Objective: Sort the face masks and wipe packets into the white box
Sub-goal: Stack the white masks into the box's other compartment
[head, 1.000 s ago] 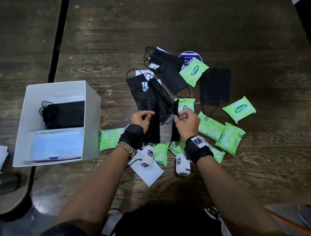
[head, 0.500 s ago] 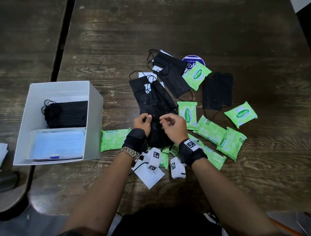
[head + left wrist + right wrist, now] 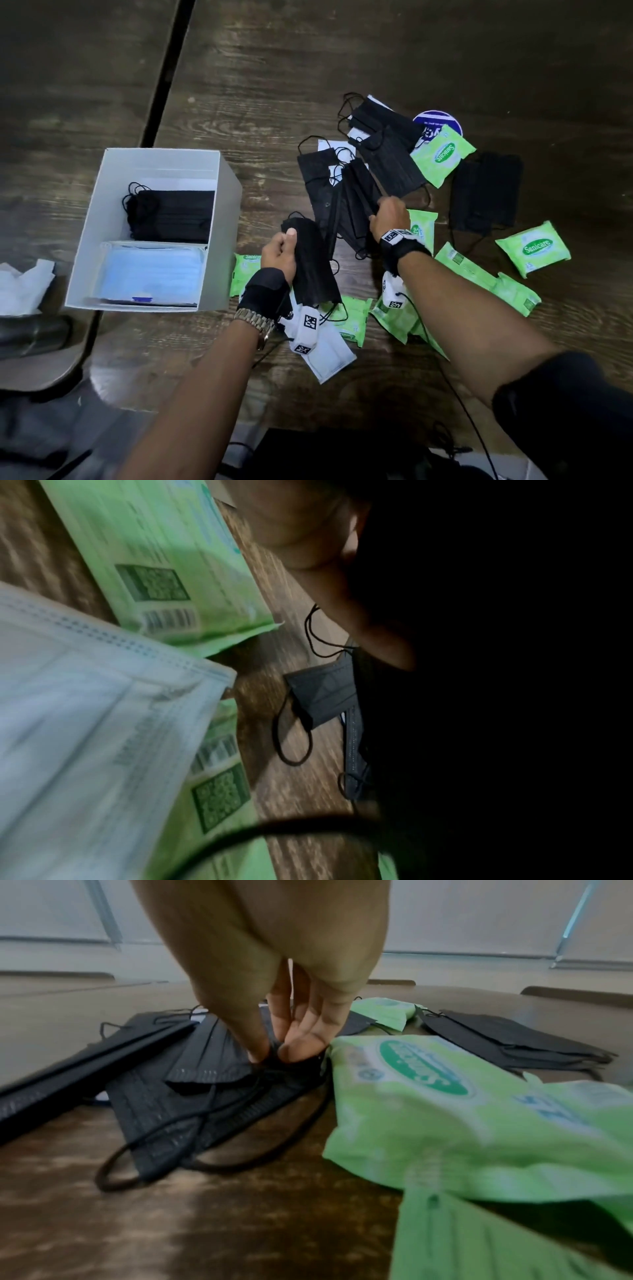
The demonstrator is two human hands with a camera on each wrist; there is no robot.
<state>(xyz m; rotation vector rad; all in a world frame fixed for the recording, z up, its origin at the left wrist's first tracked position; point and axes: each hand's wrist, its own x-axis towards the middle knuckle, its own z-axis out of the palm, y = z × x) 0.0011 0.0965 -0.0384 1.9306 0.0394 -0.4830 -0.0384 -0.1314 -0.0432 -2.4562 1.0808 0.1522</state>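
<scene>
Right of the box point(image 3: 222, 219), the left hand point(image 3: 279, 251) is gripping one black mask point(image 3: 313, 267), lifted off the table point(image 3: 274, 85) with its loops dangling. Farther right of the box, the right hand point(image 3: 388, 214) is pinching the edge of a mask in the black pile point(image 3: 356, 202); the right wrist view shows thumb and fingers point(image 3: 304, 1039) closing on the black fabric. Inside the box one stack of black masks point(image 3: 171, 216) is sitting beyond one stack of blue masks point(image 3: 150, 270). About nine green packets point(image 3: 532, 248) are lying scattered right of the box, the exact count unclear because of overlap. One white mask point(image 3: 329, 356) is lying under the left wrist.
</scene>
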